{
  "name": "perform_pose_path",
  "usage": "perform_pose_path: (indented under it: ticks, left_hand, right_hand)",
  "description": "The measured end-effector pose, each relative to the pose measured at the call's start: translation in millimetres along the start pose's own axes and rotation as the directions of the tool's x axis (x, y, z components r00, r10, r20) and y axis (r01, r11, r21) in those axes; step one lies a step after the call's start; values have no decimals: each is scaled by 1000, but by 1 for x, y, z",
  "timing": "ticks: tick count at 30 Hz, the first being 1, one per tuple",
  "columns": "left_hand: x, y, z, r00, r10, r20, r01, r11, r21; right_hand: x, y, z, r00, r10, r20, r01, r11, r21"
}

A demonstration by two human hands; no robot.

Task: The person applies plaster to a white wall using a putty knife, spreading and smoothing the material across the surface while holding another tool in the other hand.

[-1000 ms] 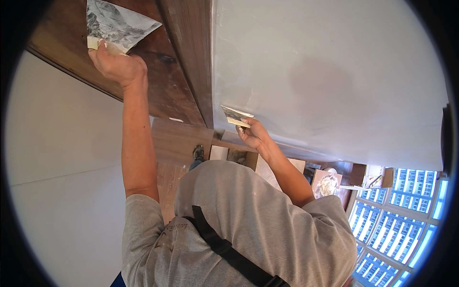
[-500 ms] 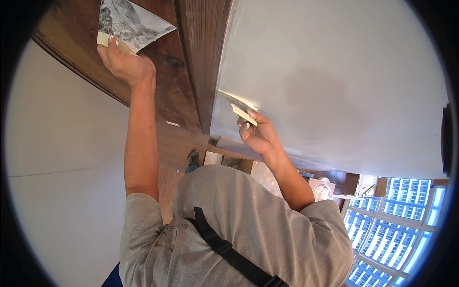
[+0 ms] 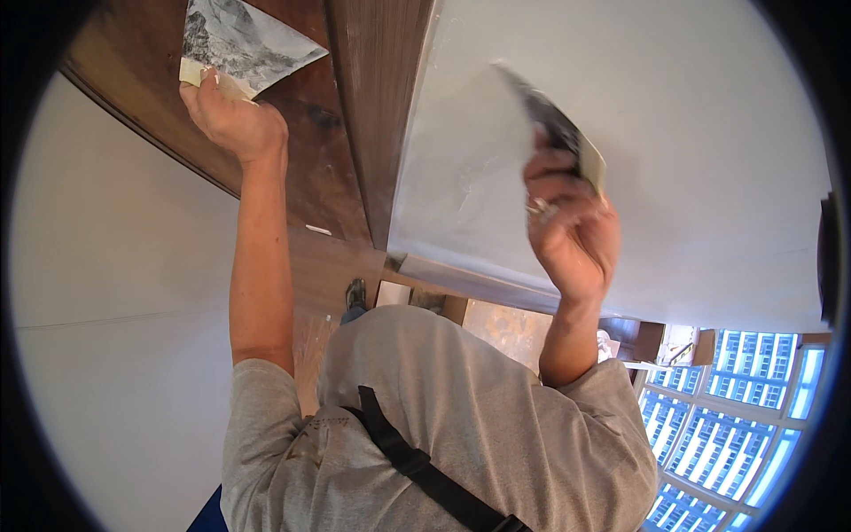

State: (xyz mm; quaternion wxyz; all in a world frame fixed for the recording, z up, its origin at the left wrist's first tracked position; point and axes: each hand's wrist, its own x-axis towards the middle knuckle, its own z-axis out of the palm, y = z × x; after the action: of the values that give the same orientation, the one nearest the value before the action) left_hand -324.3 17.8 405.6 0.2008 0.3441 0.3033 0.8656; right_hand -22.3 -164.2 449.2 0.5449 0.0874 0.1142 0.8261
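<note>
At eleven o'clock the left hand (image 3: pixel 232 120) grips a flat hawk (image 3: pixel 244 43) smeared with grey plaster, against dark wood panelling (image 3: pixel 355 115). At two o'clock the right hand (image 3: pixel 572 235) clasps a blurred trowel (image 3: pixel 554 124) over the smooth pale wall (image 3: pixel 691 133).

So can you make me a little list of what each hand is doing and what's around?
left hand: raised, gripping a plaster hawk smeared with grey filler
right hand: raised, gripping a putty knife, blade blurred, close to the wall
wall: pale grey, smooth, with lighter patches
door frame: dark brown wood, beside the wall
clothing: grey T-shirt, black strap across it
lower right: window showing buildings
</note>
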Motion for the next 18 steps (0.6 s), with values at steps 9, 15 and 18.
perform_pose_path:
  ticks: [9, 15, 18]
  left_hand:
    - [2, 5, 10, 998, -34, -48, 28, 993, -118]
    - [2, 8, 12, 999, -25, -40, 21, 996, -92]
    - [2, 8, 12, 999, -27, -25, 25, 996, -89]
  right_hand:
    - [-46, -44, -192, 775, -279, -567, -274, 660, -700]
    - [-22, -102, -305, 681, -280, -676, -313, 724, -615]
    - [-8, -107, -303, 697, -274, -663, -276, 751, -600]
